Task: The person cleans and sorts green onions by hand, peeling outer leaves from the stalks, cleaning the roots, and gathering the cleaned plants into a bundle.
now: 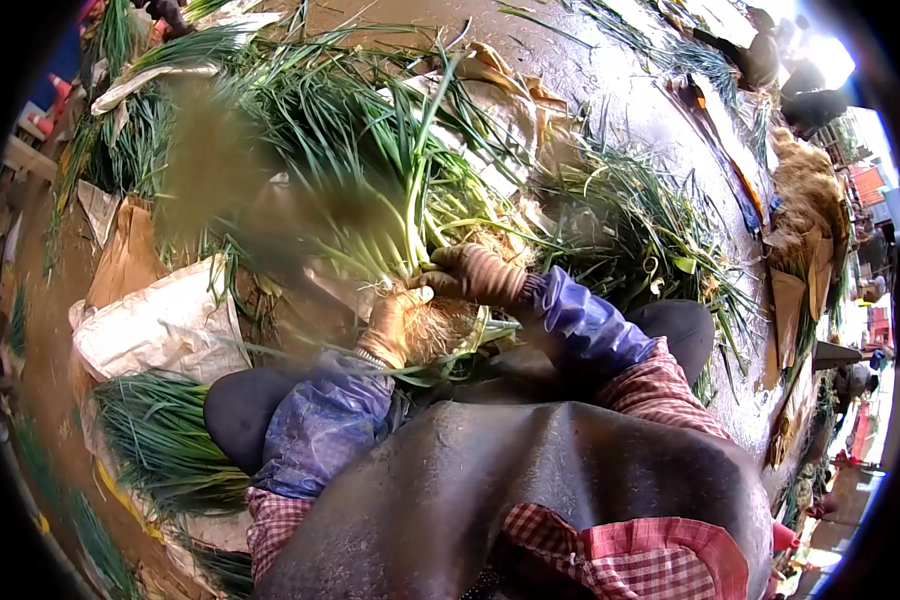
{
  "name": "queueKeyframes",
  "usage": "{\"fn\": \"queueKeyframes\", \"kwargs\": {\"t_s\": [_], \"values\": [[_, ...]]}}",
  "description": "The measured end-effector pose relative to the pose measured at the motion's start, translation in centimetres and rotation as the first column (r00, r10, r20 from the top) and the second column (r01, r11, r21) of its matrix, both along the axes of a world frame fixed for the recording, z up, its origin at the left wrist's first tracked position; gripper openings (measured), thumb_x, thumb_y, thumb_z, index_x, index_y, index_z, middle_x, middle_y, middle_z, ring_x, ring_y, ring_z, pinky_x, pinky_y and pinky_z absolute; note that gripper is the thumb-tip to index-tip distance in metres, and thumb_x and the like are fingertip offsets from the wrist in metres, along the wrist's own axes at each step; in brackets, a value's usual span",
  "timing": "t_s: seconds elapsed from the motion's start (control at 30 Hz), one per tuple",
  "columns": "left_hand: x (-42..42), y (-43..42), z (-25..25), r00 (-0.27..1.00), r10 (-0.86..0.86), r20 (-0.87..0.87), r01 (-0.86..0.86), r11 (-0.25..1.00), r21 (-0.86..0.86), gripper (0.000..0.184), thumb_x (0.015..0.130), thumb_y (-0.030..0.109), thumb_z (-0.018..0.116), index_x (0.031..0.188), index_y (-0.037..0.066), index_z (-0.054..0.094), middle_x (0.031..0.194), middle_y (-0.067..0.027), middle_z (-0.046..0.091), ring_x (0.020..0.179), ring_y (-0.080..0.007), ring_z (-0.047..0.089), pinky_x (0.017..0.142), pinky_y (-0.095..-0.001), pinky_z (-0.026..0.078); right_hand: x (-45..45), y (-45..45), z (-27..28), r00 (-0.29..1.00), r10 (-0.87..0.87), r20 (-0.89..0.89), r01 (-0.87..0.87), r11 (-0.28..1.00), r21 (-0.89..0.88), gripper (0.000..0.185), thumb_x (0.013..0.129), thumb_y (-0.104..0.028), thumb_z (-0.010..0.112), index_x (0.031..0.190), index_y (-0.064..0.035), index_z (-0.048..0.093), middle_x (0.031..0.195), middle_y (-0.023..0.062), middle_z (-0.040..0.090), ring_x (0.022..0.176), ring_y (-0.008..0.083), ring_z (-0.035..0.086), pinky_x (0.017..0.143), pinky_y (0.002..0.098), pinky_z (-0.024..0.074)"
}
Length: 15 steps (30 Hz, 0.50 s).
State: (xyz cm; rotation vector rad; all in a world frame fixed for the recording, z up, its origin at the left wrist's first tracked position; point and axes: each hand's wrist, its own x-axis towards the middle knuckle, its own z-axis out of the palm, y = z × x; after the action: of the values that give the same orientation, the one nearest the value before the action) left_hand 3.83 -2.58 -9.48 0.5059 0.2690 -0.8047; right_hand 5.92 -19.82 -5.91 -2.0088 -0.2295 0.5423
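Both hands wear brownish gloves and meet at the centre, in front of the dark apron. My left hand (393,325) is closed round the root end of a bunch of green onions (410,215), whose green leaves point up and away. Fingers of my right hand (480,275) are bent against the same bunch, at its pale stems just above the roots. Stringy pale roots (440,325) hang between and below the two gloves. A blurred smear on the view hides part of the leaves to the left.
A large heap of green onions (300,110) lies beyond my hands, with another pile (640,220) at the right. Beside my left knee is a neat bundle (170,430), near a white sack (165,325). A straw-coloured heap (810,190) and people (760,60) are farther right.
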Motion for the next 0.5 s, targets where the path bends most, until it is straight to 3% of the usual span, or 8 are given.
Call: {"fn": "queueKeyframes", "kwargs": {"t_s": [0.1,0.23,0.27,0.33,0.37,0.4,0.43,0.5], "values": [[0.1,0.2,-0.1,0.997,0.057,-0.049,-0.062,0.994,-0.086,0.03,0.082,0.002,0.051,0.111,-0.001,0.055,0.099,-0.015,0.063,0.089,-0.0302,0.063,0.08,-0.0424,0.055,-0.4,-0.3,2.3,0.998,0.018,-0.056,-0.016,0.999,0.033,0.033,0.086,-0.033,0.065,0.089,0.0001,0.067,0.069,0.0059,0.066,0.061,0.0093,0.054,0.06,0.028,0.046],[-0.2,0.3,-2.3,0.989,0.145,-0.03,-0.144,0.989,0.026,0.024,0.081,-0.004,0.049,0.102,-0.002,0.06,0.093,-0.0149,0.064,0.087,-0.0274,0.063,0.082,-0.0412,0.054,-0.6,-1.0,3.8,0.99,0.139,-0.013,-0.137,0.985,0.109,0.023,0.087,-0.025,0.064,0.088,-0.0018,0.068,0.063,0.0082,0.063,0.055,0.0087,0.053,0.052,0.0291,0.0423],[-0.7,0.3,-0.5,0.995,0.098,0.019,-0.095,0.989,-0.117,0.023,0.081,-0.003,0.051,0.102,-0.002,0.06,0.09,-0.0134,0.063,0.084,-0.0256,0.063,0.08,-0.0381,0.054,-0.8,-1.3,4.2,0.982,0.189,0.006,-0.189,0.979,0.075,0.024,0.087,-0.025,0.064,0.087,-0.0016,0.068,0.063,0.0085,0.063,0.055,0.0089,0.053,0.052,0.0293,0.0423],[-0.9,0.7,-0.6,0.998,0.053,0.022,-0.053,0.999,-0.01,0.021,0.081,0.0,0.052,0.101,-0.002,0.06,0.091,-0.0131,0.063,0.083,-0.0245,0.063,0.078,-0.0375,0.055,-0.7,-1.8,4.6,0.953,0.298,-0.048,-0.301,0.951,-0.075,0.024,0.087,-0.025,0.064,0.086,-0.0013,0.068,0.064,0.0095,0.063,0.055,0.0105,0.055,0.051,0.0298,0.0429],[-1.0,0.9,-0.6,1.0,0.006,0.023,-0.008,0.995,0.097,0.02,0.081,0.002,0.054,0.1,-0.002,0.06,0.091,-0.0128,0.064,0.083,-0.0233,0.063,0.077,-0.0369,0.055,-0.9,-2.2,4.1,0.94,0.325,-0.103,-0.321,0.945,0.058,0.025,0.087,-0.025,0.064,0.088,-0.0012,0.069,0.066,0.0103,0.065,0.056,0.011,0.056,0.052,0.0293,0.0443],[-0.8,0.5,1.0,0.985,0.173,0.013,-0.173,0.97,0.169,0.019,0.081,0.007,0.055,0.098,-0.001,0.06,0.093,-0.0131,0.065,0.082,-0.0223,0.063,0.074,-0.0378,0.056,-1.6,-1.8,5.2,0.899,0.409,-0.157,-0.385,0.908,0.166,0.025,0.087,-0.026,0.063,0.089,-0.0009,0.069,0.068,0.01,0.066,0.057,0.0112,0.057,0.052,0.0291,0.0451],[-0.2,0.8,2.7,0.979,0.194,-0.058,-0.169,0.939,0.298,0.019,0.081,0.011,0.055,0.096,0.001,0.059,0.092,-0.0123,0.065,0.081,-0.0224,0.063,0.072,-0.0381,0.056,-2.6,-1.4,6.4,0.846,0.495,-0.199,-0.436,0.857,0.275,0.026,0.088,-0.026,0.063,0.091,-0.0007,0.069,0.07,0.0096,0.067,0.058,0.0114,0.058,0.053,0.0289,0.0459],[0.5,1.4,-1.1,0.971,0.235,0.037,-0.238,0.966,0.104,0.021,0.082,0.014,0.054,0.098,0.001,0.059,0.091,-0.0121,0.065,0.082,-0.0232,0.064,0.072,-0.0383,0.056,-3.8,-0.2,6.5,0.786,0.567,-0.246,-0.51,0.82,0.26,0.028,0.087,-0.031,0.063,0.091,-0.0036,0.07,0.071,0.0075,0.067,0.059,0.0122,0.061,0.055,0.0298,0.0498]]}}
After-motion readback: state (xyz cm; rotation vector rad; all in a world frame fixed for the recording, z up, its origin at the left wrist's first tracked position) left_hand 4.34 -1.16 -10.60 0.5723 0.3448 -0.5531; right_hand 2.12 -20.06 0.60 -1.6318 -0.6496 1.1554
